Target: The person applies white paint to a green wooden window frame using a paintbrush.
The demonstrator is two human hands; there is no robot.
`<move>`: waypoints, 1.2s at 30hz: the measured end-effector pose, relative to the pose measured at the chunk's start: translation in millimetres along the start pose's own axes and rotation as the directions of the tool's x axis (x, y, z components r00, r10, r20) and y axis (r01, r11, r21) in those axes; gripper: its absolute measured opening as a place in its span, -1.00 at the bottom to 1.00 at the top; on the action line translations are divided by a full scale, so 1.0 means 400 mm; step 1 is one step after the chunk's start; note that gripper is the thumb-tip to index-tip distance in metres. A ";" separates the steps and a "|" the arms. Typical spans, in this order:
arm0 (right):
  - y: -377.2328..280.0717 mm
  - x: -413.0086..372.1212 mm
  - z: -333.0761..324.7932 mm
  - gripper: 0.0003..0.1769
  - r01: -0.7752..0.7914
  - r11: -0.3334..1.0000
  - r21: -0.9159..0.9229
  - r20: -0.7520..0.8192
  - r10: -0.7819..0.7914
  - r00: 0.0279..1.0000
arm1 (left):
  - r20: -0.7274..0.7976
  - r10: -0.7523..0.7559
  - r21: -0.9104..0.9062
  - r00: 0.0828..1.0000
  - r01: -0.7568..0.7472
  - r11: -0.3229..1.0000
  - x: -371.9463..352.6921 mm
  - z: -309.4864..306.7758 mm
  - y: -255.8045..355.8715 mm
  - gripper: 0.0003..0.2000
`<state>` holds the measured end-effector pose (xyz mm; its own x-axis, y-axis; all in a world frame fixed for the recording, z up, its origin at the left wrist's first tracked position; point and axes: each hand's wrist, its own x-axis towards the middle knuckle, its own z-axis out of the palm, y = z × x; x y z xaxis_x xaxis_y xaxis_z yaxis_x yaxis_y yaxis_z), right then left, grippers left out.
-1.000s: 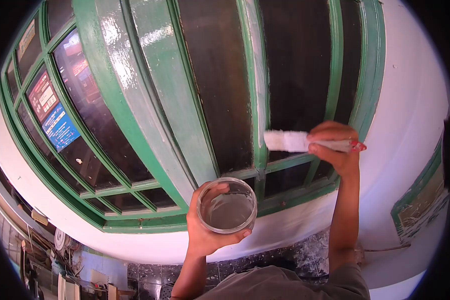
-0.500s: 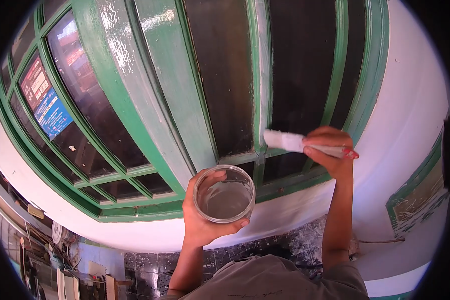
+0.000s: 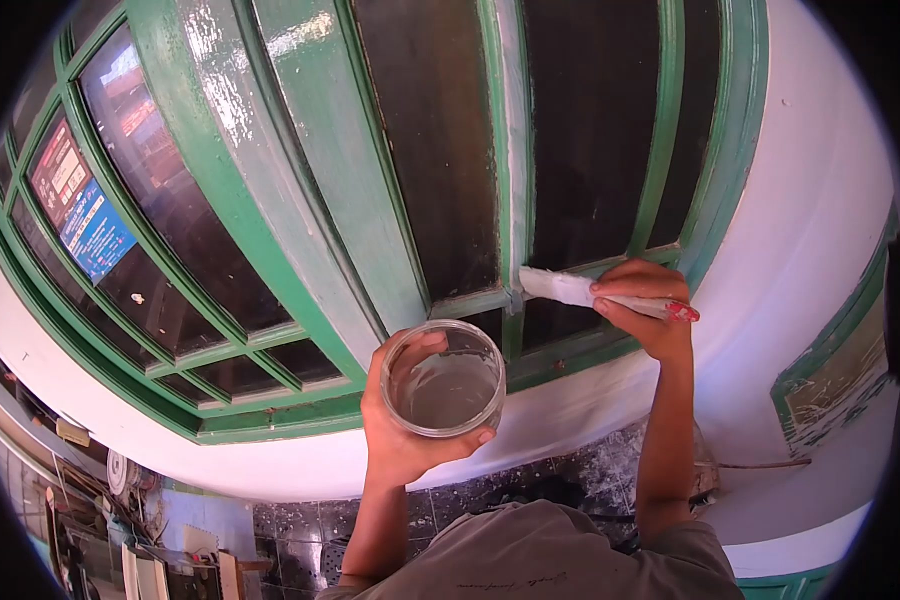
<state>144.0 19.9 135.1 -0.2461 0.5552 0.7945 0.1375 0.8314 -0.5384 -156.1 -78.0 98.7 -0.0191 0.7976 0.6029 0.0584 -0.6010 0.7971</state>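
Observation:
My left hand (image 3: 402, 440) grips a clear round container (image 3: 442, 378) with grey-white paint in its bottom, held below the window. My right hand (image 3: 647, 306) holds a paintbrush (image 3: 570, 290) with a red-tipped handle and white-coated bristles. The bristles touch the green window frame (image 3: 515, 300) where a vertical bar meets a horizontal one. A pale strip of fresh paint runs up that vertical bar (image 3: 513, 150).
Dark glass panes (image 3: 430, 150) fill the green frame, and a blue and red poster (image 3: 80, 205) shows behind the left panes. A white wall (image 3: 810, 230) surrounds the window. Paint-spattered dark tiles (image 3: 590, 475) and cluttered items (image 3: 100, 500) lie below.
The brush has slid down the vertical bar to the crossing with the horizontal bar. The container in my left hand has stayed level at about the same spot.

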 end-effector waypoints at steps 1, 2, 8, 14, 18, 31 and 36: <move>0.002 -0.003 0.009 -0.74 0.002 1.000 -0.011 -0.011 -0.002 1.000 | 0.003 -0.009 -0.004 1.000 0.009 1.000 -0.001 0.002 0.000 0.11; 0.011 -0.007 0.021 -0.75 0.004 1.000 -0.021 -0.021 -0.005 1.000 | 0.007 -0.008 -0.004 1.000 0.008 1.000 -0.002 0.004 0.000 0.11; 0.029 -0.072 0.018 -0.77 -0.123 0.992 -0.035 0.003 0.123 0.992 | 0.023 0.019 0.029 1.000 -0.019 0.999 -0.009 0.011 -0.018 0.11; -0.041 -0.110 0.018 -0.78 -0.117 0.830 0.545 -0.229 0.281 0.932 | 0.028 -0.006 0.095 1.000 0.004 0.995 -0.025 0.036 -0.045 0.07; -0.086 -0.107 0.073 -0.81 -0.221 0.683 0.696 -0.110 0.406 0.907 | 0.032 -0.011 0.080 0.999 0.008 0.997 -0.028 0.048 -0.062 0.05; -0.129 -0.092 0.020 -0.84 -0.520 0.762 0.387 0.111 0.521 0.846 | 0.023 -0.094 0.132 0.995 0.090 0.987 -0.053 0.028 -0.058 0.02; -0.143 -0.068 -0.008 -0.86 -0.536 0.799 0.271 0.159 0.512 0.844 | 0.031 -0.097 0.134 0.995 0.092 0.987 -0.050 0.029 -0.064 0.04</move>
<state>145.8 -42.8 145.3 -0.2902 0.8906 0.3501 -0.0183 0.3606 -0.9325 -145.7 -78.0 65.6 0.0067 0.8534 0.5212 0.1891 -0.5129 0.8373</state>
